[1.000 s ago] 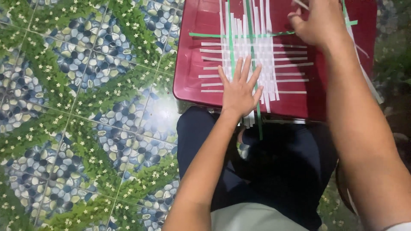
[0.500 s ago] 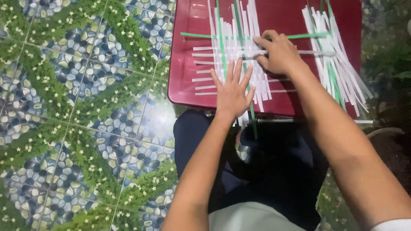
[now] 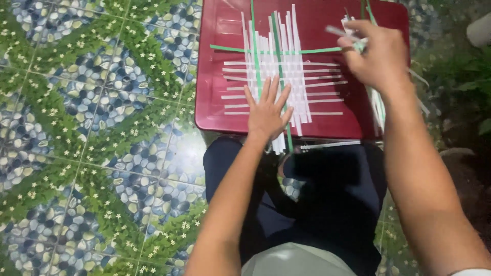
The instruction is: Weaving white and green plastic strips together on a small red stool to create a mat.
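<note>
My left hand lies flat, fingers spread, pressing the woven mat of white and green strips on the red counter. At two o'clock, my right hand pinches a loose white strip.

— That dark red bench, plastic?
— Looks it: smooth and glossy, catching light at its near left edge.
— The white strips?
— Thin, flat, matt (paper or plastic, hard to tell).
— The floor?
— Glazed patterned tile, shiny.
</note>
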